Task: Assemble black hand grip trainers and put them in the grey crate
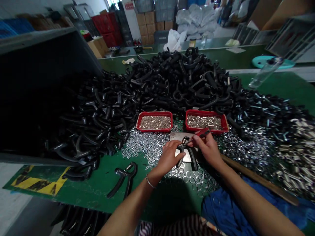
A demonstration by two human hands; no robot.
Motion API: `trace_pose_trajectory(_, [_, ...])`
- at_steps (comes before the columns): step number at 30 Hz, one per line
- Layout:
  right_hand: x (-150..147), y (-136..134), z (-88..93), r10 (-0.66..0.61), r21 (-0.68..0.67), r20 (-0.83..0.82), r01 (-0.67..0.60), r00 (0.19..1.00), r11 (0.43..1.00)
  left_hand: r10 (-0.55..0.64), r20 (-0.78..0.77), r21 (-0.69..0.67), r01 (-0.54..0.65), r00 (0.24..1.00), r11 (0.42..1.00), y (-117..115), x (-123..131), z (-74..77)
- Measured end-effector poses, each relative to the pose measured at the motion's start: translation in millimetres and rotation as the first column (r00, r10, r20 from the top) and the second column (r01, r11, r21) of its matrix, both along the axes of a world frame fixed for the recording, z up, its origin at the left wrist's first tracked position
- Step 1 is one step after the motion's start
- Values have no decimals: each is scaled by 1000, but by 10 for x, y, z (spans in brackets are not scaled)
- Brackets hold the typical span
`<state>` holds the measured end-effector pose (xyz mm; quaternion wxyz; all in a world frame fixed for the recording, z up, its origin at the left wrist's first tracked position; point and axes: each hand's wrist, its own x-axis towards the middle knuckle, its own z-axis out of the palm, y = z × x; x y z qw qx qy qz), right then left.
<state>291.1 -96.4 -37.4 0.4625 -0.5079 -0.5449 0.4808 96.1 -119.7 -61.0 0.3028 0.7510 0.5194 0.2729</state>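
Observation:
A black hand grip strengthener (193,159) with a metal spring lies on a small metal plate (175,136). My left hand (169,154) is closed around one of its handles, the thumb along the front. In my right hand (208,149) is a red-handled screwdriver (203,132), its tip end pointing at the spring area of the grip; whether it touches cannot be told. Another hand grip strengthener (134,171) with a spring lies on the green table (103,186) to the left of my left forearm.
Two red trays (154,130) (207,131) of small metal parts stand behind the plate. Washers (142,144) and rings lie around it. Black handle parts (177,78) are heaped behind. Metal cylinders (295,157), a wooden stick (261,178) and blue cloth (226,209) are at right.

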Motion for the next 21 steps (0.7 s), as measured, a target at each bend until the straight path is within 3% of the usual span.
trace_pose_trajectory(7, [18, -55, -105, -16, -37, 41, 17, 999, 999, 9, -2, -42, -9, 1000, 999, 7, 11, 14])
trace_pose_trajectory(16, [2, -33, -79, -26, -55, 79, 30, 997, 998, 12, 3, -43, -12, 1000, 999, 5, 10, -12])
trace_pose_trajectory(21, [-20, -80, -68, -15, -35, 194, 22, 981, 999, 15, 9, -49, -14, 1000, 999, 15, 10, -3])
